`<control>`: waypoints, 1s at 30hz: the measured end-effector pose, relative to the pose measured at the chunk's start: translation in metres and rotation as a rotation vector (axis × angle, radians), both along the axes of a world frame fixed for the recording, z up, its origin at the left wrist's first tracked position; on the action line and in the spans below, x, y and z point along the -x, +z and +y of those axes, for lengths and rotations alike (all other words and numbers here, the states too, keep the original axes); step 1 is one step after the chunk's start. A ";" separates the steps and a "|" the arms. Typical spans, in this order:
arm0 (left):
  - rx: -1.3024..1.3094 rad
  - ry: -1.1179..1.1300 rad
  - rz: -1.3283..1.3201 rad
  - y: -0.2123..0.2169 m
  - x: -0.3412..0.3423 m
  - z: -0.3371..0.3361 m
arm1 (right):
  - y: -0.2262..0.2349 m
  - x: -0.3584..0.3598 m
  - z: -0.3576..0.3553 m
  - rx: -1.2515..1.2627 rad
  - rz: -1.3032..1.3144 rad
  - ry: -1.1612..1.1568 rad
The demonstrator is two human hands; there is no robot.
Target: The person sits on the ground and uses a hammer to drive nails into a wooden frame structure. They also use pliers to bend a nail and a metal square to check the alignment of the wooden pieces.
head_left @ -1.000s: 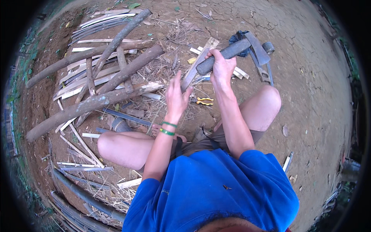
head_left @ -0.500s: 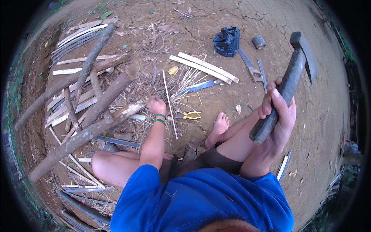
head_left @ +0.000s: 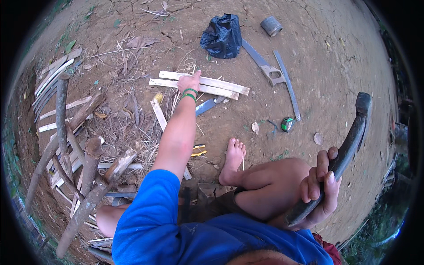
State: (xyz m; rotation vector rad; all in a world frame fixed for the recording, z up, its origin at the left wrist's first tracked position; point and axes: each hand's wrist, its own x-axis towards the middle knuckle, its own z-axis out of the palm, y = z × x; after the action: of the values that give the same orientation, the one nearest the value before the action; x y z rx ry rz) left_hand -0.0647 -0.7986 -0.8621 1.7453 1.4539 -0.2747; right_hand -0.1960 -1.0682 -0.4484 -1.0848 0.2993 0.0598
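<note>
My left hand (head_left: pixel 190 83), with green bands at the wrist, reaches forward onto two pale wooden slats (head_left: pixel 223 85). Its fingers close over the farther slat, their tips partly hidden. In my right hand (head_left: pixel 321 187), raised at the right, is an adze (head_left: pixel 346 159) with a dark handle. The fingers wrap round the handle, and the head points up and away from me. A broad blade (head_left: pixel 205 107) lies just nearer than the slats, beside a bundle of thin strips. Yellow-handled pliers (head_left: pixel 199 153) rest on the ground by my left forearm.
Ahead lie a black plastic bag (head_left: pixel 222 37), a grey cylinder (head_left: pixel 271 26), a handsaw (head_left: pixel 263 66), a long flat metal strip (head_left: pixel 287 86) and a green tape measure (head_left: pixel 287 124). A frame of rough branches (head_left: pixel 90 194) stands left, with wood pieces around it.
My left hand has gone from the branch frame's end forward to the slats. The right hand, still round the adze, is lower in view. The view has shifted, and the tape measure now shows.
</note>
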 end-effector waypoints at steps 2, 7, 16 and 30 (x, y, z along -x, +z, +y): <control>-0.048 -0.062 0.068 -0.009 -0.012 0.003 | -0.003 -0.003 -0.002 -0.003 0.011 -0.027; -0.002 0.132 0.057 -0.039 -0.026 0.009 | -0.008 0.002 0.001 0.011 0.025 -0.054; 0.435 0.529 -1.221 0.109 0.013 -0.002 | 0.002 0.012 0.011 0.268 0.007 0.212; -0.263 0.235 -1.314 0.291 0.318 0.024 | 0.015 0.101 0.098 0.087 -0.403 1.021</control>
State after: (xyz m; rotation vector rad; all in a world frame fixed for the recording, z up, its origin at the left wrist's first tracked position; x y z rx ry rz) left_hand -0.3825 -0.7744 -0.5707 1.3761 0.6647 1.0476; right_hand -0.2967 -0.9707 -0.4338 -1.2133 -0.6409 0.7321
